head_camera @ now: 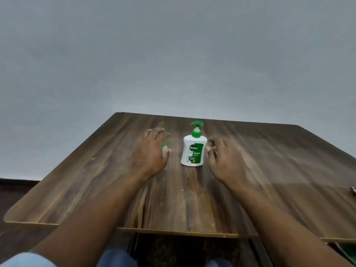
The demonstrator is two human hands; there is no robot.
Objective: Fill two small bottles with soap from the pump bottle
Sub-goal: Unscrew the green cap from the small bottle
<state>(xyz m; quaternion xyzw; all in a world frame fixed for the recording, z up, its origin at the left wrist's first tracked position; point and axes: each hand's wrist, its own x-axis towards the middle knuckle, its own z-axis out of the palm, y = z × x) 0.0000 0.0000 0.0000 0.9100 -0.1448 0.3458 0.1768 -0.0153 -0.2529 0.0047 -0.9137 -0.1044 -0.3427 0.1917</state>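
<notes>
head view: only camera we have, looking forward and down over both forearms.
table (279, 170): dark wood-grain top with rounded far corners; we see it from its near edge.
Dettol pump bottle (194, 149): white body, green pump head, green-and-white label facing us. It stands upright on the table, near the middle, between our two hands.
left hand (150, 153): back of the hand towards us, over the table left of the pump bottle and clear of it. Fingers reach forward, slightly bent, and the thumb points towards the bottle.
green piece (164, 145): a small bit of green shows just past the left hand, by the thumb. The hand hides the rest, so we can't name it.
left grip: we can't tell whether the hand holds that green piece or only hovers by it.
right hand (225, 158): right of the pump bottle, fingers curled in, thumb tip just beside the bottle's side. Contact is unclear.
right grip: anything inside the curled fingers is hidden, so we can't tell.
hands: well apart, bottle between.
right edge: a small pale object (353, 189) lies on the table, cut off by the frame.
background: plain grey wall (173, 54).
bottom: blue jeans (115, 259) below the table edge.
</notes>
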